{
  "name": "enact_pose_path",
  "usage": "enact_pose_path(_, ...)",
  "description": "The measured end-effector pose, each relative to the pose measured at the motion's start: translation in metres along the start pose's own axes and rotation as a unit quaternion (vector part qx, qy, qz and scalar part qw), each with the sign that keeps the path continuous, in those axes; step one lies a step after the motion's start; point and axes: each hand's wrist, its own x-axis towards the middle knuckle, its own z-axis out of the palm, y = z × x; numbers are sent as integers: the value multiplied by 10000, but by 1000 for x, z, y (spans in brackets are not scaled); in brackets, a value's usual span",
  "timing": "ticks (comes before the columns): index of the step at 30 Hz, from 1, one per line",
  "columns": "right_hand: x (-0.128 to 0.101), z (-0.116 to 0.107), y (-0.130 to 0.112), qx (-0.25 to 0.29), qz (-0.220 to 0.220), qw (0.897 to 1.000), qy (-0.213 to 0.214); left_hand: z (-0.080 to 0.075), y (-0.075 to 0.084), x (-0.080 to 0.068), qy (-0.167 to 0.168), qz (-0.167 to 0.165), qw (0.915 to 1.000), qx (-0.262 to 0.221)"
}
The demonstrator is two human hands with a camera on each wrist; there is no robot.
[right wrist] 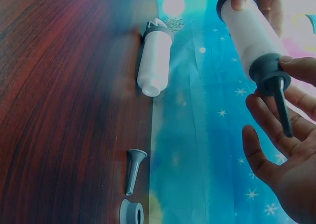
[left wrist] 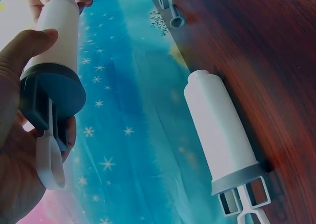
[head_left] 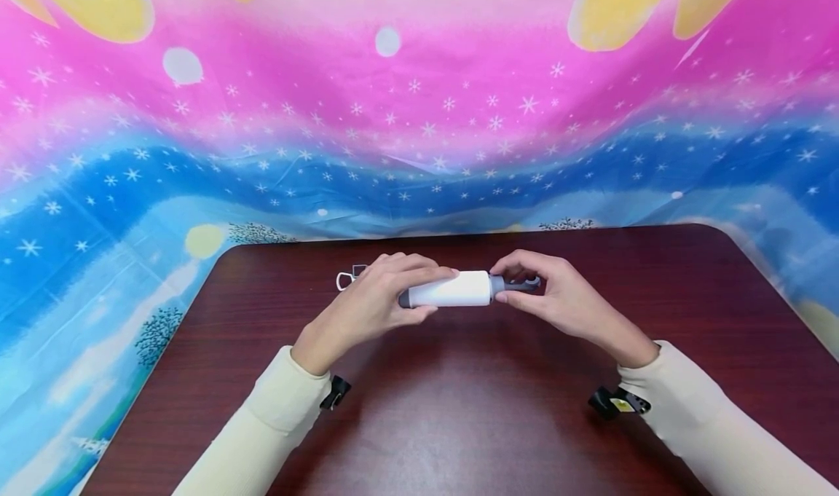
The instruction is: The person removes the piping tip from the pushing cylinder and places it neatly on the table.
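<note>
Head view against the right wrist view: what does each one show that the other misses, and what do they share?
Only the head view shows both cream sleeves and the whole dark table. Only the right wrist view shows a second white syringe body lying on the table, a loose grey nozzle and a grey ring near it. Both show the white tube held between the left hand at one end and the right hand at its grey tip, over the starry cloth.
</note>
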Motion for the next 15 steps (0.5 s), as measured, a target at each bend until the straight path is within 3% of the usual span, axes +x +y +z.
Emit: enact_pose_path(15,-2,-1,1,-81,205,9996,-172,-3,4,1,7,6,10000,-3)
